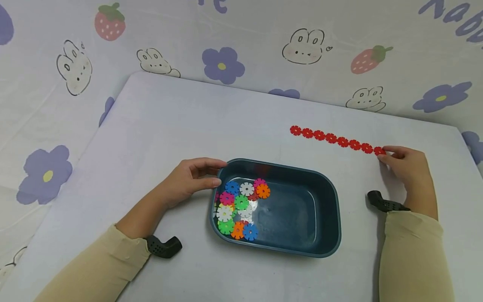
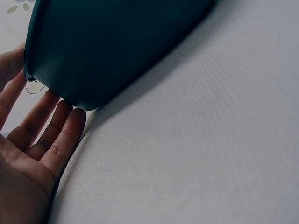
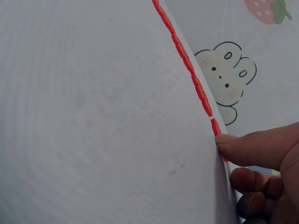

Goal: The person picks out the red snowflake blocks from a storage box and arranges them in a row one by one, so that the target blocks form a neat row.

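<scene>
My left hand (image 1: 188,178) holds the dark blue plastic basin (image 1: 328,218) at its back left corner, thumb at the rim and fingertips against the outer wall (image 2: 117,42). Inside, at the left end, lie several loose snowflake discs (image 1: 241,202) in green, white, orange, blue and pink. To the right, my right hand (image 1: 409,165) pinches the end disc (image 1: 379,151) of a straight row of red snowflake discs (image 1: 331,138). In the right wrist view the thumb presses on this disc (image 3: 215,127), and a thin light gap shows between it and the row (image 3: 187,58).
A white cloth covers the table (image 1: 170,121). Behind it hangs a backdrop (image 1: 260,25) printed with rabbits, strawberries and flowers. A black device (image 1: 164,246) is strapped at the left wrist, another black device (image 1: 385,202) at the right.
</scene>
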`<act>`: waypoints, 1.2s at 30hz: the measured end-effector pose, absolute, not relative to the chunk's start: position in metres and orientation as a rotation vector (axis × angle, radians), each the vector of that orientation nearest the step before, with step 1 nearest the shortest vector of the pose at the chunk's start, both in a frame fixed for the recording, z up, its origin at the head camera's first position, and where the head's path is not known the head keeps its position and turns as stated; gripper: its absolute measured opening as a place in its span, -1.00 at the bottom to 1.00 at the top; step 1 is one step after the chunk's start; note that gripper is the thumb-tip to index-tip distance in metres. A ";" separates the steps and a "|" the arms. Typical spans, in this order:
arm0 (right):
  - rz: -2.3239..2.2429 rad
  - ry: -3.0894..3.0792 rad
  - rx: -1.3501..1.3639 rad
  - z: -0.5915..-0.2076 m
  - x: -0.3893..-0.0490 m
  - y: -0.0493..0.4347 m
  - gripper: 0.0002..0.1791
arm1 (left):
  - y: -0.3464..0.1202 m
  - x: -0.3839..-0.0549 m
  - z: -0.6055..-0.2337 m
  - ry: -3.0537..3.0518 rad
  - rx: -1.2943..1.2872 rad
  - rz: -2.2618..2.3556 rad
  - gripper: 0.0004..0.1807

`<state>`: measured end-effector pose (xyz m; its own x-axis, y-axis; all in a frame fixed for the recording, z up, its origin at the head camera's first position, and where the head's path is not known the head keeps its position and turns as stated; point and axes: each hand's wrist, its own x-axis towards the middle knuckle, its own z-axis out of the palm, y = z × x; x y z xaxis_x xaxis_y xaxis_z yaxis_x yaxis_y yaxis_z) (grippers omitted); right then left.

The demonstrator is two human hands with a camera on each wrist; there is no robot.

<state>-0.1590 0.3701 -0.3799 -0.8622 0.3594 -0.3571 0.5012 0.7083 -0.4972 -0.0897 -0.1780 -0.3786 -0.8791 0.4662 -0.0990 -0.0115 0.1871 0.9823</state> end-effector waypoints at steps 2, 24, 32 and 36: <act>-0.871 2.689 0.681 -0.380 -0.160 0.369 -0.25 | -0.178 -0.089 -0.379 2.089 0.428 1.742 -0.55; -0.825 2.852 0.475 -0.352 -0.161 0.338 -0.25 | -0.180 -0.087 -0.380 2.075 0.407 1.748 -0.55; -1.033 3.068 0.003 -0.290 -0.135 0.272 -0.50 | -0.178 -0.089 -0.378 2.048 0.422 1.750 -0.56; -1.136 3.056 -0.644 -0.266 -0.119 0.227 -0.62 | -0.178 -0.090 -0.377 2.042 0.433 1.771 -0.56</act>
